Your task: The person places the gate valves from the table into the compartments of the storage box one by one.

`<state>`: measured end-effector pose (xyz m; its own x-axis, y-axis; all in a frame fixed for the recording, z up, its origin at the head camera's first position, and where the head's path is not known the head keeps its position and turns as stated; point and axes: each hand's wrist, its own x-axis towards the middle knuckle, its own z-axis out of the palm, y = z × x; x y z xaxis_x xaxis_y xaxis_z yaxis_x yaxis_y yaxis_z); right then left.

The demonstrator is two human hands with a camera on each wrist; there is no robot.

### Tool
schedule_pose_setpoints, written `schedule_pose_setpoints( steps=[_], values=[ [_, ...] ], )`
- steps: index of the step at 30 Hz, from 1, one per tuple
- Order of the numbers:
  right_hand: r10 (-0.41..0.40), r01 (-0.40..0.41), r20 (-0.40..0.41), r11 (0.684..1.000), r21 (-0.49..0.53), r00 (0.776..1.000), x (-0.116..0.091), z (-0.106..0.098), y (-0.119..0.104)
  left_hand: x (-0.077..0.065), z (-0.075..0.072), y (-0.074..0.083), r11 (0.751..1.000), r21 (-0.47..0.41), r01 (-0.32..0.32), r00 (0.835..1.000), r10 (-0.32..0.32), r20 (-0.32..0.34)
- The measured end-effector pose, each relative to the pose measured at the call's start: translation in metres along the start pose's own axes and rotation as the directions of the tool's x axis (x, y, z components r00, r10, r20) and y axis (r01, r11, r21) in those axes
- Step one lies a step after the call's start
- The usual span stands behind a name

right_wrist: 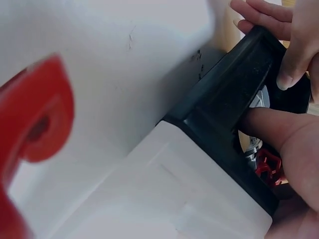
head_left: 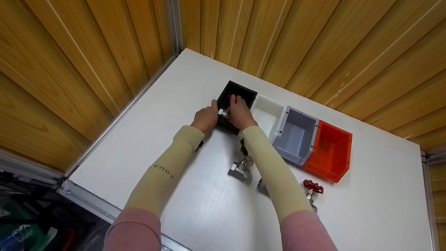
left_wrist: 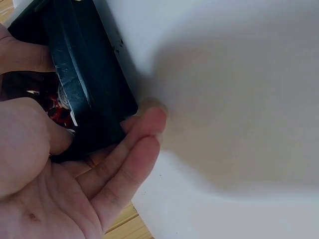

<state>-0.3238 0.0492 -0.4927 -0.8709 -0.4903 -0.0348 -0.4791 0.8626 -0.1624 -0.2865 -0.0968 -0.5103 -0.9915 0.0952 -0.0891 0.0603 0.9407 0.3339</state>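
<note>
My left hand [head_left: 206, 116] grips the near left side of the black bin [head_left: 243, 87]; in the left wrist view its thumb is inside the wall and its fingers are outside. My right hand [head_left: 240, 113] reaches into that bin and holds a metal valve with a red handwheel [right_wrist: 268, 167], its thumb on the silver body [right_wrist: 259, 102]. Much of the valve is hidden by the fingers and the bin wall. Below the right wrist another metal valve [head_left: 239, 170] lies on the table, its handle partly hidden by the sleeve.
A white bin [head_left: 268, 104], a grey bin [head_left: 294, 132] and an orange bin [head_left: 329, 150] adjoin the black one in a row. Another red-wheeled valve [head_left: 312, 188] and a partly covered metal piece [head_left: 262, 186] lie near the right forearm. Wood-panelled walls edge the white table [head_left: 146, 136].
</note>
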Motion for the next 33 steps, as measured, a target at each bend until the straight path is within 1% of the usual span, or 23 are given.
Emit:
schedule_pose_setpoints(
  steps=[6, 11, 13, 18, 23, 29, 33],
  values=[
    [0.000, 0.001, 0.008, 0.996, -0.085, 1.000, -0.001, -0.002, -0.002, 0.001, -0.001, 0.002, 1.000, 0.013, -0.013, 1.000, 0.013, -0.001],
    [0.003, -0.005, -0.016, 0.997, -0.075, 1.000, -0.001, -0.002, -0.002, 0.002, -0.003, 0.004, 1.000, 0.003, -0.003, 1.000, 0.003, 0.007],
    [0.013, -0.013, -0.003, 0.998, -0.063, 1.000, -0.002, -0.002, -0.001, 0.002, -0.003, 0.004, 1.000, 0.003, 0.004, 1.000, -0.005, 0.013],
    [0.066, -0.068, 0.060, 0.997, 0.022, 0.996, -0.002, -0.002, 0.001, 0.004, -0.002, 0.006, 1.000, -0.008, 0.020, 1.000, -0.019, 0.022],
    [0.085, -0.093, 0.067, 0.989, 0.118, 0.994, -0.004, -0.007, 0.001, 0.004, -0.001, 0.005, 1.000, -0.012, 0.024, 0.999, -0.024, 0.022],
    [0.083, -0.097, 0.079, 0.976, 0.194, 0.993, -0.008, -0.014, 0.000, 0.003, 0.001, 0.002, 1.000, -0.007, 0.011, 1.000, -0.011, 0.004],
    [0.090, -0.110, 0.093, 0.964, 0.241, 0.992, -0.011, -0.018, -0.001, 0.002, 0.002, 0.001, 1.000, -0.011, 0.016, 1.000, -0.016, 0.001]
  ],
)
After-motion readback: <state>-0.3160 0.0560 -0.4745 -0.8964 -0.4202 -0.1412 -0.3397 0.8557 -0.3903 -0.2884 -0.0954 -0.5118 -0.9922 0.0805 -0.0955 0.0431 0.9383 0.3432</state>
